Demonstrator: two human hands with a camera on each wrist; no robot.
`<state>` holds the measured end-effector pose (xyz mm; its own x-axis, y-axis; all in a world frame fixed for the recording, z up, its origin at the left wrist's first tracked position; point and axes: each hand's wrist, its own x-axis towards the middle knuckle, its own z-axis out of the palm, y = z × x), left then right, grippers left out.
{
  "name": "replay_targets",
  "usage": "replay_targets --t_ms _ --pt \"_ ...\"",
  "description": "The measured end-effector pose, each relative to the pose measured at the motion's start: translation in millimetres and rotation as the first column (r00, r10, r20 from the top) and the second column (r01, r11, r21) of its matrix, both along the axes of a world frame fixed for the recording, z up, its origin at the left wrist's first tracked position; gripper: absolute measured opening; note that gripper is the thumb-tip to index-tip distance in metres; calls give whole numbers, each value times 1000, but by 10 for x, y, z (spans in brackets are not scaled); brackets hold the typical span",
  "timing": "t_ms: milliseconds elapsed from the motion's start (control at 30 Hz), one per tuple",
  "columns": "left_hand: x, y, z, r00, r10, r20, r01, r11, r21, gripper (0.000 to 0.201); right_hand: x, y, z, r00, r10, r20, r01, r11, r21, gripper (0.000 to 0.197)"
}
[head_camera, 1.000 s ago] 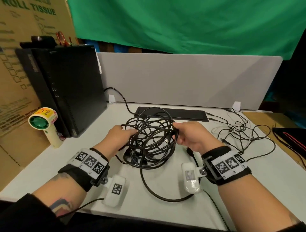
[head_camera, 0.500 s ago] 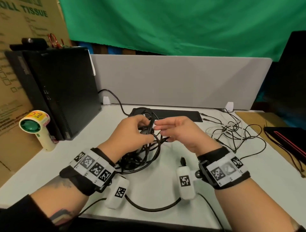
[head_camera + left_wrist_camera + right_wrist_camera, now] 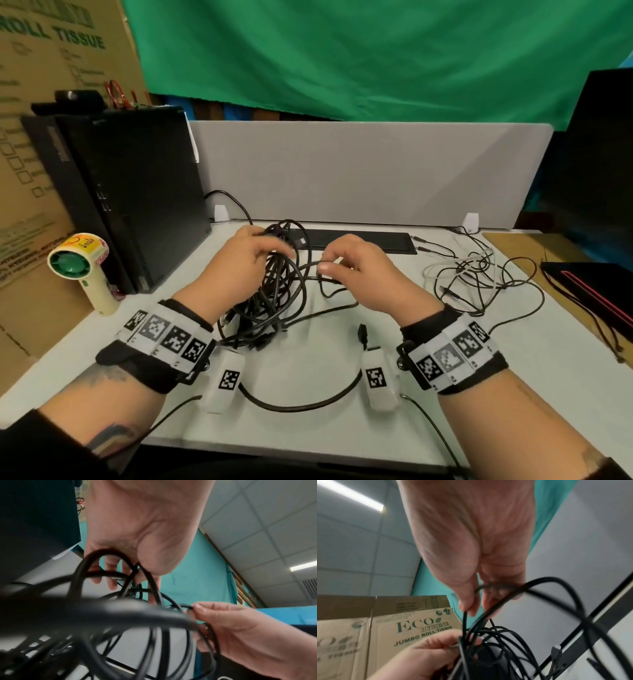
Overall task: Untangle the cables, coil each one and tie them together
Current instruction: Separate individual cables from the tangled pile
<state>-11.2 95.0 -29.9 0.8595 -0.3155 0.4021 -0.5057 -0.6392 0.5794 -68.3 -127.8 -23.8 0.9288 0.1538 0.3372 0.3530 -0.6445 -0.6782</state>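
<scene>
Two hands at work on one tangled bundle of black rubber-sheathed cables (image 3: 274, 291), mid-frame in the head view, partly lifted off the pale grey tabletop (image 3: 308, 431) with its lower loops trailing onto it. Left hand (image 3: 250, 260) curled round the gathered top of the bundle, fingers (image 3: 111, 584) hooked through several loops. Right hand (image 3: 356, 270) pinching a single thin black strand (image 3: 310, 264) between thumb and fingertips (image 3: 467, 607), other fingers loosely bent.

Main risk, as a judgement: pulling that strand sideways while the left hand clamps many loops at once, cinching a crossing into a tighter knot rather than freeing it. Cannot tell from any view whether the pinched strand runs over or under its neighbours. Possible snag too on a black plug end (image 3: 362, 334) lying lower centre, apt to catch in a loop if dragged through.

Second loose heap of thin black and white wires (image 3: 479, 274) at the right of the frame, near enough to be swept in by a trailing end. Thick black lead (image 3: 298, 406) curving along the lower centre, likely to drag if the bundle is raised further.
</scene>
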Motion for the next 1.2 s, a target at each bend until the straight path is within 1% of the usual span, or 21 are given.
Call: replay_targets --t_ms 67,167,233,333,367,467,567,633,667,700,767,800,833,867,900,967,1000,1033,1100,1133,1200 --pt "55 42 -33 999 35 -38 -32 998 61 65 2 27 20 999 -49 -5 49 982 184 15" --pt "136 159 -88 988 139 -61 -135 989 63 63 12 36 48 996 -88 -14 84 883 461 20" --pt "208 249 -119 980 176 -88 -179 984 -21 63 35 17 72 994 -108 11 78 781 619 23" --pt "288 355 -124 965 239 -112 -256 949 -182 62 69 -23 110 988 -152 36 57 568 821 25" --pt "304 379 -121 961 251 -112 -272 932 -239 60 81 -39 121 984 -175 46 51 513 857 25" --pt "357 414 -92 954 292 -65 -296 890 -346 57 90 -63 154 961 -257 97 23 427 904 25" --pt "340 409 -9 924 371 98 -304 864 -402 58 75 -55 196 938 -321 131 -17 335 942 25" --pt "306 397 46 888 395 237 -277 869 -411 58 65 -57 202 949 -280 147 -45 339 940 24" --pt "309 400 48 880 394 264 -274 878 -393 59 59 -57 199 965 -221 140 -48 375 926 23" --pt "322 413 31 890 382 250 -278 888 -365 60 53 -55 190 982 -156 111 -33 434 900 21" --pt "358 447 -37 931 350 102 -310 908 -282 63 41 -39 150 997 -73 14 29 556 830 20" --pt "357 456 -79 934 358 24 -342 909 -236 61 36 -21 123 998 -60 -30 60 588 807 20" --pt "334 453 -115 926 378 -7 -372 907 -199 58 32 2 97 997 -54 -61 81 597 798 19" --pt "294 438 -141 918 395 25 -384 905 -185 53 29 23 76 996 -49 -78 91 599 795 19" --pt "250 415 -156 916 387 106 -362 911 -197 47 27 44 60 996 -42 -84 92 604 792 18" --pt "175 347 -141 931 257 260 -215 960 -179 32 26 75 47 996 -18 -84 77 625 777 19" --pt "147 307 -124 948 160 274 -137 986 -99 29 26 85 46 996 -2 -89 70 635 770 19" --pt "130 260 -111 967 84 242 -89 996 9 29 26 88 47 995 16 -99 66 640 765 20" --pt "126 160 -113 985 70 159 -99 978 185 43 30 89 57 991 49 -126 66 638 767 20" --pt "127 110 -141 983 111 143 -139 969 204 54 33 87 62 989 58 -138 71 632 772 21" --pt "122 34 -230 960 225 168 -241 967 80 74 43 74 70 985 50 -163 98 619 779 20"
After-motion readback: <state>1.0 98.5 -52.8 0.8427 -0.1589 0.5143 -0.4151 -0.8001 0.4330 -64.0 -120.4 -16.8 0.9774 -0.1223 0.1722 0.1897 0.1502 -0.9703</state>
